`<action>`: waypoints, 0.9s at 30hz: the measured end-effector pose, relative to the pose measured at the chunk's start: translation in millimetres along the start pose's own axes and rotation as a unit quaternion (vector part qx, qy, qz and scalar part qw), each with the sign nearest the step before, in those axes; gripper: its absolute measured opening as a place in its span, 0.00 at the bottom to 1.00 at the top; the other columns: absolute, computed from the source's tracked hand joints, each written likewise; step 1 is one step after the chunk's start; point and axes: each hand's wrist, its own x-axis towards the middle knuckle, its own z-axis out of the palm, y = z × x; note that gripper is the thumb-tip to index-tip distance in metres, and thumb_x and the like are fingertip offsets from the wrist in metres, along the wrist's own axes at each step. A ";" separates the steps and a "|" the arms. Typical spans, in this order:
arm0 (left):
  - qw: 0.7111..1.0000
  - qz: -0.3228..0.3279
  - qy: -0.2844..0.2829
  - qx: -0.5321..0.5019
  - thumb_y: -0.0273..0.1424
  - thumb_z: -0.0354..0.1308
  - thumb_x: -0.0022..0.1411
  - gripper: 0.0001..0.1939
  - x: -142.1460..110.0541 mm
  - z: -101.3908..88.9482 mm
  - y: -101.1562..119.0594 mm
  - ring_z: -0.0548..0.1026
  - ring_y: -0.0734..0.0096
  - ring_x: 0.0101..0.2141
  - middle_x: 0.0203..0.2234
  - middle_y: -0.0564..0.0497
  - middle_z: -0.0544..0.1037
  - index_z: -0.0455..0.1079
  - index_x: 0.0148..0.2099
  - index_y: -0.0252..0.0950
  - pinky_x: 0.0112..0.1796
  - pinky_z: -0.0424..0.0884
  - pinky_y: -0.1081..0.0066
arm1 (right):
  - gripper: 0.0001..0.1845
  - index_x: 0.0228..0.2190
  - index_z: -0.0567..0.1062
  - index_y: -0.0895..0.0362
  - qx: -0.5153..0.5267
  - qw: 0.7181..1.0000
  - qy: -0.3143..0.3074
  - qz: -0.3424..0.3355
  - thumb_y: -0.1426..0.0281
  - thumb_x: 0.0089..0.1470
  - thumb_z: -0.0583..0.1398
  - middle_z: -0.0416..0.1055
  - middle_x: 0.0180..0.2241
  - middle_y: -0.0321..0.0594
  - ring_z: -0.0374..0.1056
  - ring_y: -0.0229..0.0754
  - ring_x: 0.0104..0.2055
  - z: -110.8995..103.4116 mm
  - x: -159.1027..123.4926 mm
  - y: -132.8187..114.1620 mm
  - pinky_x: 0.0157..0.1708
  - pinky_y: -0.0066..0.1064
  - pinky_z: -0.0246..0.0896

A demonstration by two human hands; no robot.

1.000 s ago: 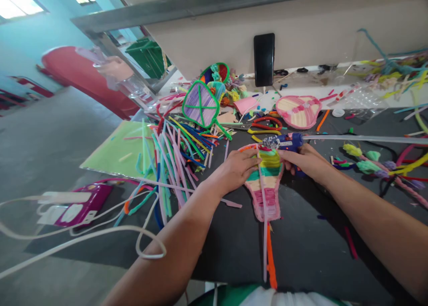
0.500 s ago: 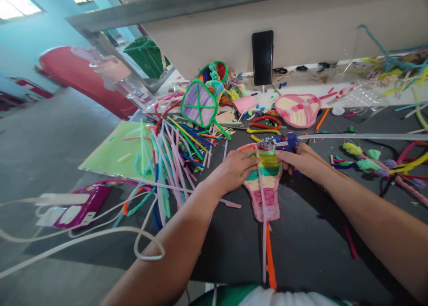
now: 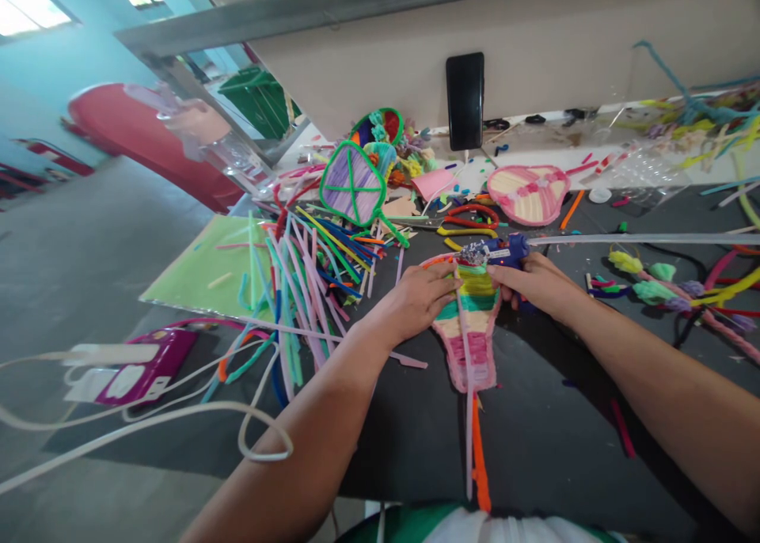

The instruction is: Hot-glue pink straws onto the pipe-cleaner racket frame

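One right hand (image 3: 541,285), closed round glue gun (image 3: 513,248). One left hand (image 3: 417,299) on striped panel (image 3: 482,323), grip unclear; nozzle (image 3: 473,252) near panel top.

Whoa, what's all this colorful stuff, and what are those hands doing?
The right hand is holding a blue glue gun, with its nozzle by the top of a striped, fuzzy craft piece. The left hand has its fingers on that same piece, next to a long lilac strip that runs down over the stripes. A big bunch of colorful strips lies off to the left. I can't tell if any glue is coming out.
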 end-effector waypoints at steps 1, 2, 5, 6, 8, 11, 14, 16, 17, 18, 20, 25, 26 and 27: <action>1.000 -0.001 -0.002 0.000 0.32 0.50 0.70 0.15 0.0 -0.2 0.1 0.70 0.57 0.58 0.57 0.39 0.72 0.72 0.54 0.35 0.52 0.69 0.57 | 0.21 0.23 0.74 0.59 0.000 1.000 0.000 0.002 0.53 0.53 0.60 0.70 0.17 0.36 0.67 0.36 0.16 -0.1 -0.3 -0.3 0.17 0.27 0.63; 1.000 -0.002 -0.004 0.000 0.32 0.50 0.70 0.15 0.0 -0.4 0.3 0.69 0.57 0.58 0.57 0.39 0.72 0.71 0.54 0.35 0.52 0.69 0.57 | 0.21 0.23 0.74 0.59 0.000 1.000 0.000 0.003 0.53 0.53 0.60 0.70 0.17 0.36 0.67 0.36 0.16 -0.2 -0.7 -0.8 0.17 0.27 0.64; 1.000 -0.006 -0.009 -0.002 0.32 0.49 0.70 0.16 0.0 -1.4 1.3 0.69 0.58 0.59 0.58 0.40 0.71 0.71 0.55 0.35 0.52 0.68 0.58 | 0.20 0.24 0.74 0.59 -0.001 1.000 -0.002 0.005 0.54 0.54 0.60 0.70 0.18 0.36 0.67 0.36 0.16 -0.3 -1.4 -2.1 0.17 0.26 0.64; 1.000 -0.006 -0.009 -0.002 0.32 0.49 0.70 0.16 0.0 -1.7 1.7 0.69 0.57 0.58 0.58 0.40 0.72 0.71 0.55 0.35 0.52 0.68 0.57 | 0.20 0.24 0.74 0.59 -0.003 1.000 -0.002 0.006 0.54 0.54 0.60 0.70 0.18 0.35 0.67 0.36 0.16 -0.3 -1.4 -2.3 0.17 0.26 0.64; 1.000 -0.008 -0.009 0.002 0.32 0.49 0.70 0.16 -0.1 -1.9 2.1 0.70 0.57 0.58 0.57 0.39 0.72 0.71 0.55 0.35 0.52 0.68 0.57 | 0.20 0.24 0.74 0.59 -0.009 1.000 -0.002 0.007 0.54 0.54 0.60 0.70 0.18 0.36 0.67 0.37 0.16 -0.2 -1.0 -2.3 0.17 0.27 0.64; 1.000 -0.006 -0.007 0.003 0.32 0.49 0.70 0.16 -0.1 -1.5 1.9 0.71 0.57 0.57 0.57 0.39 0.72 0.71 0.55 0.35 0.51 0.69 0.57 | 0.21 0.24 0.74 0.59 -0.014 1.000 -0.005 0.004 0.53 0.54 0.60 0.70 0.18 0.36 0.67 0.37 0.17 -0.1 -0.2 -1.2 0.18 0.27 0.64; 1.000 -0.004 -0.005 0.002 0.32 0.49 0.70 0.16 -0.3 -0.9 1.2 0.71 0.57 0.57 0.57 0.39 0.72 0.71 0.54 0.34 0.51 0.69 0.57 | 0.22 0.25 0.74 0.59 -0.013 1.000 -0.005 -0.005 0.53 0.54 0.59 0.70 0.18 0.37 0.68 0.38 0.18 -0.1 0.1 0.3 0.18 0.28 0.65; 1.000 -0.002 -0.003 0.004 0.32 0.49 0.70 0.16 -0.5 -0.7 1.0 0.71 0.58 0.57 0.57 0.39 0.72 0.71 0.54 0.34 0.51 0.69 0.56 | 0.22 0.25 0.74 0.59 -0.014 1.000 -0.003 -0.008 0.52 0.54 0.59 0.70 0.18 0.37 0.68 0.38 0.18 0.0 0.2 1.1 0.18 0.28 0.65; 1.000 -0.001 -0.002 0.004 0.32 0.49 0.70 0.16 -0.5 -0.7 1.0 0.71 0.58 0.57 0.56 0.39 0.73 0.71 0.54 0.34 0.51 0.69 0.56 | 0.22 0.25 0.74 0.59 -0.013 1.000 -0.002 -0.008 0.53 0.54 0.59 0.71 0.19 0.37 0.68 0.37 0.18 0.0 0.2 1.2 0.18 0.28 0.65; 1.000 -0.001 -0.002 0.003 0.32 0.49 0.70 0.16 -0.6 -0.7 1.1 0.71 0.58 0.57 0.56 0.39 0.73 0.71 0.54 0.34 0.51 0.69 0.57 | 0.22 0.25 0.74 0.59 -0.012 1.000 -0.003 -0.006 0.53 0.54 0.59 0.71 0.19 0.37 0.68 0.37 0.18 0.1 0.2 1.1 0.18 0.28 0.65; 1.000 -0.003 -0.004 0.003 0.32 0.49 0.70 0.16 -0.6 -1.0 1.4 0.71 0.58 0.57 0.56 0.39 0.73 0.71 0.55 0.35 0.51 0.68 0.57 | 0.21 0.25 0.74 0.59 -0.012 1.000 -0.004 -0.005 0.54 0.54 0.59 0.70 0.18 0.37 0.68 0.37 0.18 0.4 0.0 0.2 0.18 0.27 0.65; 1.000 -0.003 -0.004 0.005 0.32 0.49 0.70 0.16 -0.3 -1.3 1.2 0.71 0.58 0.57 0.56 0.40 0.73 0.71 0.55 0.35 0.52 0.68 0.56 | 0.18 0.25 0.74 0.59 0.001 1.000 -0.003 0.001 0.57 0.55 0.60 0.70 0.18 0.36 0.67 0.36 0.17 1.9 -2.0 -5.3 0.18 0.26 0.64; 1.000 -0.002 -0.004 0.003 0.32 0.49 0.70 0.16 -0.2 -1.3 0.9 0.71 0.58 0.57 0.56 0.40 0.73 0.71 0.55 0.35 0.52 0.69 0.56 | 0.17 0.25 0.74 0.59 0.010 1.000 -0.002 0.001 0.57 0.55 0.60 0.70 0.18 0.36 0.67 0.36 0.17 2.1 -2.8 -6.6 0.18 0.26 0.64; 1.000 -0.002 -0.004 0.000 0.33 0.49 0.70 0.16 -0.1 -1.2 0.6 0.71 0.58 0.57 0.56 0.40 0.73 0.71 0.55 0.36 0.52 0.69 0.57 | 0.17 0.25 0.74 0.59 0.023 1.000 -0.002 0.001 0.58 0.54 0.60 0.69 0.18 0.35 0.66 0.36 0.17 2.2 -3.6 -7.7 0.18 0.26 0.63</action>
